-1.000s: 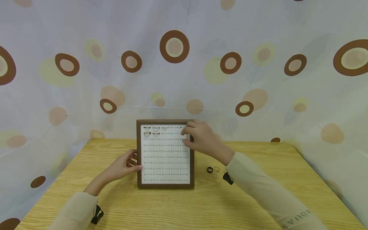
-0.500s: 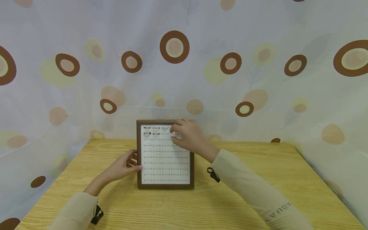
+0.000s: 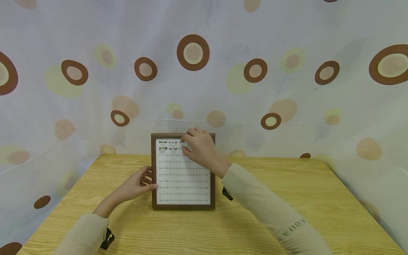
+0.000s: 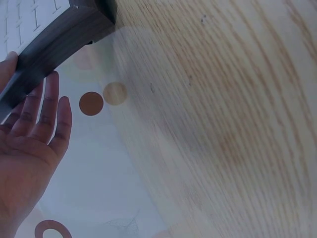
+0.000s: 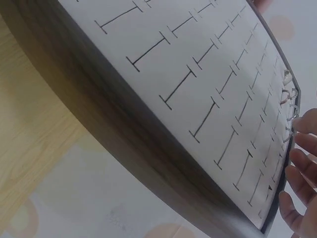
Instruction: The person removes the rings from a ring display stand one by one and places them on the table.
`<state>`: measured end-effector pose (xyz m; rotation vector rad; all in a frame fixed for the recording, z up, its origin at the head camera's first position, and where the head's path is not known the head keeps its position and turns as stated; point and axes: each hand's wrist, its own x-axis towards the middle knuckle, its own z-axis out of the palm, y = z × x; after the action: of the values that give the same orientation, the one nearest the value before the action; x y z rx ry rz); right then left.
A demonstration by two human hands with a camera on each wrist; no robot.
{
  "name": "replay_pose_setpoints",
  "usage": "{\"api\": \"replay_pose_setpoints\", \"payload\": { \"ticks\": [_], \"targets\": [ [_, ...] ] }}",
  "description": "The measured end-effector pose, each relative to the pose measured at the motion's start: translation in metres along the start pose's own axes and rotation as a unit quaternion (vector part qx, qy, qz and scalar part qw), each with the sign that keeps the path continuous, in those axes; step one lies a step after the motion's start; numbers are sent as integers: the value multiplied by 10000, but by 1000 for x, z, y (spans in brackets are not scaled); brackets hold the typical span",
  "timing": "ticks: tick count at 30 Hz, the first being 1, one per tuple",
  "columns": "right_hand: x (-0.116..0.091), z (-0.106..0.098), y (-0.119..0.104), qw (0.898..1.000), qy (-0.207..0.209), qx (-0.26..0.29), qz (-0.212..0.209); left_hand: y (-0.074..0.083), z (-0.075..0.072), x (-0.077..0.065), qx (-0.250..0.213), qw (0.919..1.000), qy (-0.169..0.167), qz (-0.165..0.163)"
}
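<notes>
A brown-framed display board (image 3: 183,177) stands propped on the table, its white face lined with rows of short slots. Several rings sit in the upper left slots, including a dark-banded ring (image 3: 163,142) and another ring (image 3: 173,149) below and to its right. My left hand (image 3: 135,184) steadies the board's left edge, thumb on the front and fingers behind. My right hand (image 3: 202,147) is at the third slot of the top row, its thumb and index finger apart around a ring. In the right wrist view this ring (image 5: 288,135) is right at a fingertip.
The wooden table (image 3: 178,233) reaches back to a patterned curtain (image 3: 223,95). A black strap buckle (image 3: 227,193) shows under the right sleeve (image 3: 267,205), which covers the place right of the board. Another black buckle (image 3: 107,239) hangs by the left sleeve.
My right hand has moved left across the board's top, from the fifth column to the third. The sleeve now hides the loose rings on the table. My left hand stays put.
</notes>
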<state>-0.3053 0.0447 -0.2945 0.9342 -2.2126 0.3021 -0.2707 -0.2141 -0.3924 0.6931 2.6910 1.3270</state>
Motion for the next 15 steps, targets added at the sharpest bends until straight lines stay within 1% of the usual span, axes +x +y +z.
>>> {"api": "replay_pose_setpoints", "payload": {
  "ticks": [8,15],
  "targets": [
    [1,9,0,9997,205,-126,7,-3,0,0,9,10000,15,40],
    [0,15,0,9983,535,-233,13,-3,0,0,11,10000,24,27]
  ]
}}
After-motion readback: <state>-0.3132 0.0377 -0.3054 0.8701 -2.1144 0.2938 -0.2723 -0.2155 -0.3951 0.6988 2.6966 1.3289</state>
